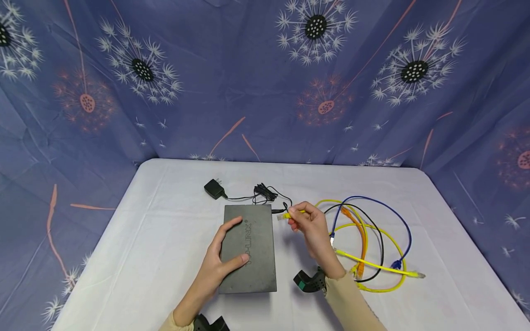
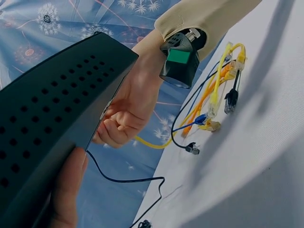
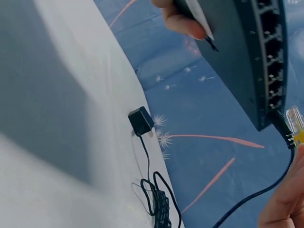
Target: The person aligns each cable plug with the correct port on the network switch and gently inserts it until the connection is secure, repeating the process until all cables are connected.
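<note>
A dark grey TP-LINK network switch (image 1: 258, 243) is held up off the white table. My left hand (image 1: 212, 265) grips it from the left, with the thumb and a finger on its top face; in the right wrist view, fingertips (image 3: 187, 24) show against its underside. My right hand (image 1: 312, 230) pinches a yellow network cable by its clear plug (image 3: 295, 119), just right of the switch's far right corner. The plug is apart from the row of ports (image 3: 271, 52) on that side. A black power lead (image 1: 277, 211) is plugged in at the end of this row.
Behind the switch lie a black power adapter (image 1: 214, 189) and its bundled cord (image 1: 265, 192). On the right, yellow, orange, black and blue network cables (image 1: 407, 230) lie in loose loops. A patterned blue curtain (image 1: 248, 82) hangs behind the white table (image 1: 145, 248).
</note>
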A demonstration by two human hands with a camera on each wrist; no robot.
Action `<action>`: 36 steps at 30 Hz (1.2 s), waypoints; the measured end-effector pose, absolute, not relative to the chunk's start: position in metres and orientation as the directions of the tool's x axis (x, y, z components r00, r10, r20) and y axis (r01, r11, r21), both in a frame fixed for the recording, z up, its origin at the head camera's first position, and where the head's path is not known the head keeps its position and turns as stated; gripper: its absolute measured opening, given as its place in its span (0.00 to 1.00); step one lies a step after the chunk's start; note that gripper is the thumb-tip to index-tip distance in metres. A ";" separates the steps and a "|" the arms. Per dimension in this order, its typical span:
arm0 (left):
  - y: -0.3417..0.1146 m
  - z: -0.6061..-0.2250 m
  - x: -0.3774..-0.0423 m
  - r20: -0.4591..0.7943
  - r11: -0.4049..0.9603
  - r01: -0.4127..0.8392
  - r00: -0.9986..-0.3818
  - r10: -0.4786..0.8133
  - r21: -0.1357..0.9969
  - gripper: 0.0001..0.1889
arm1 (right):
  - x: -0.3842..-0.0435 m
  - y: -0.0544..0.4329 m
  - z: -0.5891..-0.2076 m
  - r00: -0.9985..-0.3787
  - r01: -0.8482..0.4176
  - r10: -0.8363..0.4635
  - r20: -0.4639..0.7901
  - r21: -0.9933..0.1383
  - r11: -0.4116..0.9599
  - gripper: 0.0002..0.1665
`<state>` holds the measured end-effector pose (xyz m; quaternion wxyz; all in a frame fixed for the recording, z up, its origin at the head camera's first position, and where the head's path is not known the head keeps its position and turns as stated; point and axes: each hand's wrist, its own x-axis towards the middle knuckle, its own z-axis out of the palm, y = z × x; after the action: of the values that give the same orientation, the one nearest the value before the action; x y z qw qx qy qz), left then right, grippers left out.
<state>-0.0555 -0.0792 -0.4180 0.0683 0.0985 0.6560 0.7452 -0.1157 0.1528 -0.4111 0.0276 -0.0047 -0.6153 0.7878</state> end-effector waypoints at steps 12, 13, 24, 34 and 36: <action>-0.077 -0.418 -0.057 0.060 -0.101 0.038 -0.972 0.225 0.994 0.39 | -0.112 0.144 -0.412 -0.983 -0.126 0.153 0.098 -0.975 -0.184 0.06; -0.076 -0.418 -0.057 0.061 -0.100 0.040 -0.972 0.226 0.994 0.39 | -0.111 0.143 -0.412 -0.981 -0.134 0.161 0.105 -0.975 -0.180 0.06; -0.075 -0.419 -0.057 0.059 -0.110 0.033 -0.968 0.243 0.993 0.39 | -0.108 0.137 -0.410 -0.968 -0.190 0.201 0.153 -0.966 -0.178 0.04; -0.078 -0.418 -0.057 0.044 -0.102 0.021 -0.972 0.229 0.995 0.39 | -0.103 0.143 -0.411 -0.977 -0.210 0.077 0.199 -0.960 -0.186 0.06; -0.079 -0.419 -0.058 0.042 -0.105 0.018 -0.973 0.227 0.994 0.39 | -0.103 0.144 -0.411 -0.978 -0.209 0.046 0.204 -0.958 -0.195 0.07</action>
<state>-0.0576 -0.0785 -0.4186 0.0707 0.0921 0.6652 0.7376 -0.1028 0.1438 -0.4110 0.0827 0.0649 -0.6290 0.7703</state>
